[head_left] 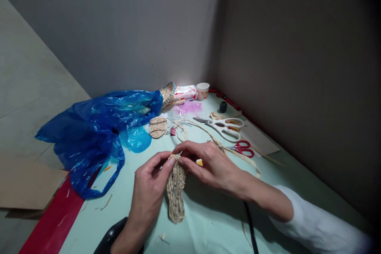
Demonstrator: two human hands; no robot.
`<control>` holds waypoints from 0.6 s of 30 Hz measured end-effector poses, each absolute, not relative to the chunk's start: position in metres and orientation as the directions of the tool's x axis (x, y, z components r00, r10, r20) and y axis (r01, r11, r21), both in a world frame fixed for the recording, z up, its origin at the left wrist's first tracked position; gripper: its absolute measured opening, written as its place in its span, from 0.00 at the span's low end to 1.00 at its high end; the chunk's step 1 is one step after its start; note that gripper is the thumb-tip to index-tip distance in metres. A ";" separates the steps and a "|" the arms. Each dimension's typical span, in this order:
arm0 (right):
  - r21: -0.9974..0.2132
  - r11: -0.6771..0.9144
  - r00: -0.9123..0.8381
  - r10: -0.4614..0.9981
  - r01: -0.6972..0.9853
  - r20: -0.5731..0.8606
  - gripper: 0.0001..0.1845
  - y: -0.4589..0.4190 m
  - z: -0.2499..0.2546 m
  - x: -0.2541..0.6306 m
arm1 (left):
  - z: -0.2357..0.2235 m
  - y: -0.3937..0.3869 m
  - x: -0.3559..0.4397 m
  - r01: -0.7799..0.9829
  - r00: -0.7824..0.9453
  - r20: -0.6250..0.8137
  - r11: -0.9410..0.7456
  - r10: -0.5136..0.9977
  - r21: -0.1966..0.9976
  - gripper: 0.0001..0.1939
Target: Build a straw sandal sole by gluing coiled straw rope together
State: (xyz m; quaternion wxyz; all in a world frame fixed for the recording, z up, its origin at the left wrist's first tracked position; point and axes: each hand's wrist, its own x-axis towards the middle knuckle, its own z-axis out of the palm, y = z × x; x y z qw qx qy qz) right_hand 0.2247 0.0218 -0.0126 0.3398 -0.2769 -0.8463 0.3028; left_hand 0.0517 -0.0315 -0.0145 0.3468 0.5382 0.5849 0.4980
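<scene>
A small woven straw piece shaped like a shoe sole (176,194) hangs narrow end down over the table. My left hand (150,186) pinches its upper left edge between thumb and fingers. Opposite, my right hand (208,164) has its thumb and fingertips closed on the top edge. Whether a needle or strand sits between these fingertips is too small to make out. A braided straw cord (205,127) curves across the table behind my right hand. Just beyond my hands lie a round woven straw piece (157,127) and a dark pink binder clip (173,131).
A blue plastic bag (95,119) spreads over the left side. White-handled scissors (224,127), red-handled scissors (244,149) and a dark thread spool (223,106) lie right. At the back stand a paper cup (203,91) and a pink-white packet (186,92). Walls close off the back and right.
</scene>
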 end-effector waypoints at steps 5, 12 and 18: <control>-0.716 0.657 -0.606 0.675 0.236 0.420 0.18 0.021 -0.012 0.224 | -0.015 -0.032 0.048 0.317 -0.218 0.169 -0.094 0.961 0.944 0.12; -0.774 0.565 -0.557 0.755 0.285 0.346 0.19 0.026 -0.003 0.232 | -0.017 -0.033 0.044 0.297 -0.272 0.195 -0.111 0.942 0.948 0.10; -0.723 0.596 -0.418 0.790 0.351 0.448 0.14 0.034 -0.003 0.232 | -0.016 -0.035 0.040 0.289 -0.335 0.182 -0.083 0.924 0.954 0.10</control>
